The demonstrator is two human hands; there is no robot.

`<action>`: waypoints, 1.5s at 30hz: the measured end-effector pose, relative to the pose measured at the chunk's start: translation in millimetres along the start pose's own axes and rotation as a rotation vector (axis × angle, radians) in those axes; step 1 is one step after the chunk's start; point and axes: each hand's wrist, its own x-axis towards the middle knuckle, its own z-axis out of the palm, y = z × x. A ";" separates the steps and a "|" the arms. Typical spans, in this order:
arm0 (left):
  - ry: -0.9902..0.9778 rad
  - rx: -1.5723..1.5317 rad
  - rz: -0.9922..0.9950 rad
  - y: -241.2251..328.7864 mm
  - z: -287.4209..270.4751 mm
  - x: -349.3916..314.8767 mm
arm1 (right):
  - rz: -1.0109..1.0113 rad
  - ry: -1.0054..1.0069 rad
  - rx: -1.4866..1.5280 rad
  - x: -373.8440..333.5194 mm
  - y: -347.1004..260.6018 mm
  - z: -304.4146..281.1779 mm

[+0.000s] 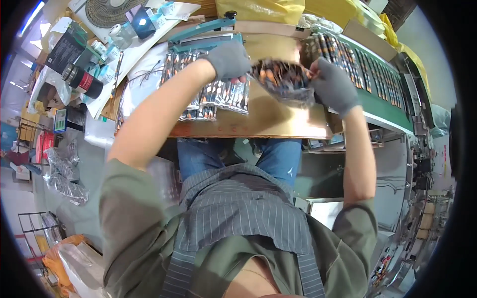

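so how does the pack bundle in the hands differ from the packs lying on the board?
The bundle of packs is lifted off the wooden board, gripped between the gloved left hand and right hand; the packs on the board lie untouched. The held bundle is bunched and blurred; the lying ones are spread flat in overlapping rows. Both are dark glossy packs with orange and white print.

Bag [284,79] between both gloved hands was motion-blurred; contents unclear, just dark w/ orange specks. Left hand [229,60] hid the bag's left edge; fingertips tucked under, grip not readable. Right hand [334,87] covered the bag's right end. Packets [218,97] on the board [278,121] were partly hidden by the left forearm. Conveyor [382,84] rows too small to tell apart.
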 end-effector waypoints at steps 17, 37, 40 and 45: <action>0.007 -0.386 0.103 52.6 -23.1 -5.9 | 0.091 0.004 0.362 1.3 18.7 -57.0; 0.126 -1.229 -0.535 -152.9 91.0 22.1 | -0.012 0.143 0.053 256.2 10.4 215.1; 0.255 -1.300 -0.576 -192.4 87.1 37.6 | -0.093 0.105 0.055 280.7 -56.3 212.0; 0.062 -0.653 -0.924 -224.5 85.7 57.6 | -0.051 0.082 -0.191 283.1 -16.1 251.0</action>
